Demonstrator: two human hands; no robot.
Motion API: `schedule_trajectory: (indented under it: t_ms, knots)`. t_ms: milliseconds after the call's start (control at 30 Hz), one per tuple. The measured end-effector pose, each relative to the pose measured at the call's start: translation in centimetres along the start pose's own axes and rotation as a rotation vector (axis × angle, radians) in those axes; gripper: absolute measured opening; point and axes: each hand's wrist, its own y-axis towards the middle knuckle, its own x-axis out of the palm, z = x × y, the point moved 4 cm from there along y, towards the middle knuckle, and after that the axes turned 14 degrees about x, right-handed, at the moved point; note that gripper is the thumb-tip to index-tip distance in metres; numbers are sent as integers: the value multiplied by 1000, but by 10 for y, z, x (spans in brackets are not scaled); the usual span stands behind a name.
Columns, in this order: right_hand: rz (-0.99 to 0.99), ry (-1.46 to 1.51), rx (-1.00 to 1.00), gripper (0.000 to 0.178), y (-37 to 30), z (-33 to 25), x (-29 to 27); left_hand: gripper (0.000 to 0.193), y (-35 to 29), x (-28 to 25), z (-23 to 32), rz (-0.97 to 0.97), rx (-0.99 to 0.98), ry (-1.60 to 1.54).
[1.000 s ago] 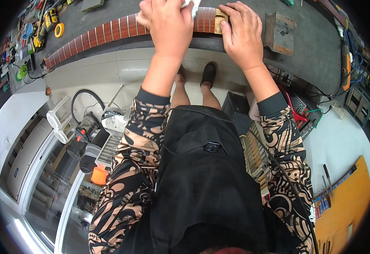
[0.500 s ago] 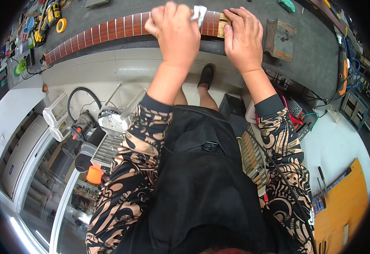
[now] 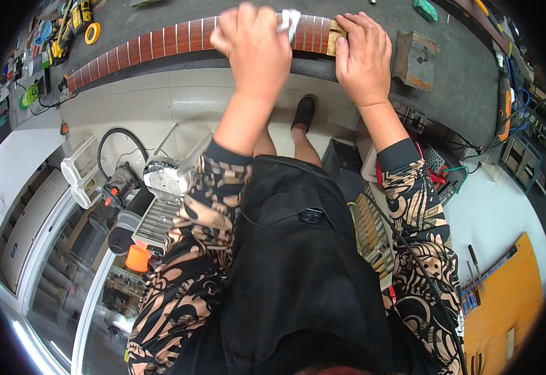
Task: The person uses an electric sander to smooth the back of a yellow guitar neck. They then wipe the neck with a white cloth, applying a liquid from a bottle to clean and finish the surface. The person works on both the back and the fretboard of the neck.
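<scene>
A long guitar neck [image 3: 136,52] with a reddish-brown fretboard and pale metal frets lies along the front edge of the bench, bending to the left in this view. My left hand [image 3: 255,53] is closed over the fretboard, slightly blurred, with a crumpled white cloth or paper [image 3: 290,20] sticking out past its fingers. At the neck's right end is a yellowish piece [image 3: 333,39]. My right hand [image 3: 364,62] holds that end, its fingers laid over it and its thumb along the near side. Its palm side is hidden.
A rusty metal block [image 3: 415,60] sits right of my right hand. Yellow tape [image 3: 92,33] and a yellow-black power tool [image 3: 80,19] lie at the bench's far left. Orange-handled tool [image 3: 505,107] and cables are at the right. Below stand a white chair [image 3: 78,170] and a black bin [image 3: 341,164].
My left hand, with the white cloth or paper, has slid slightly left along the fretboard. My right hand stays on the neck's end. The whole view has shifted a little.
</scene>
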Motion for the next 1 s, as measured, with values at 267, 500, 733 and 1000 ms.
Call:
schedule_trajectory:
  t_ms: [267, 500, 733, 1000]
  knots:
    - [-15, -14, -4, 40, 0, -3, 0, 17, 28, -9, 3, -64, 1, -14]
    - [7, -6, 4, 40, -2, 5, 4, 20, -44, -27, 2, -44, 13, -70]
    - [-12, -27, -9, 40, -3, 0, 4, 16, 9, -2, -24, 32, 46, 63]
    - [-7, -35, 3, 41, -3, -1, 1, 15, -29, -17, -7, 2, 7, -39]
